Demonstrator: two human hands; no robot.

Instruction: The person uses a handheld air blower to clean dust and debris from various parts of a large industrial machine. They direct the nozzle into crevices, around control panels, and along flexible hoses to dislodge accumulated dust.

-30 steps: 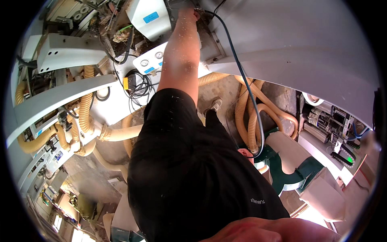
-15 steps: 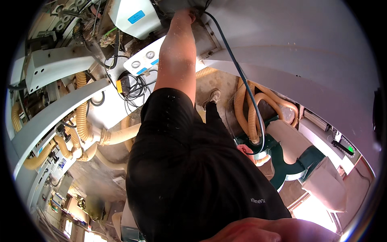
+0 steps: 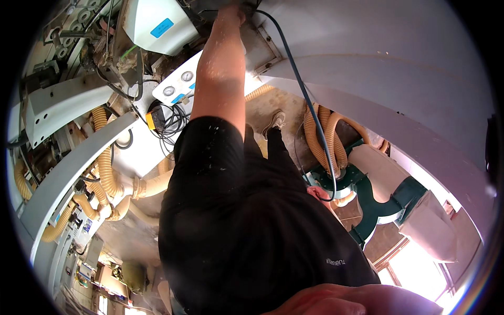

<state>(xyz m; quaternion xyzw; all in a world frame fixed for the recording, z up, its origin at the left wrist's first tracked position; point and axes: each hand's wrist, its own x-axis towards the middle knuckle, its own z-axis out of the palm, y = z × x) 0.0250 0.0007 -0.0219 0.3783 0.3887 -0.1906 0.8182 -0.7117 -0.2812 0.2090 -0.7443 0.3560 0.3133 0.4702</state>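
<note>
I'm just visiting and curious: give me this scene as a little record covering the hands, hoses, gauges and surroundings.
Left hand: shadowy, at the view's top edge; grip unclear
Right hand: mostly hidden beyond the black shirt; a dark hose loops to it; grip unclear
Gauges: two round dials, white panel
Cable: black, coiled
Corrugated hoses: beige
Duct: green, curved

Your shirt is black, with small white lettering. Your hose is dark blue-grey. You can see also ribbed tan ducts, a dark green blower housing, a pale beige bag, a yellow-and-black box, and a white gauge panel which has blue labels.
</note>
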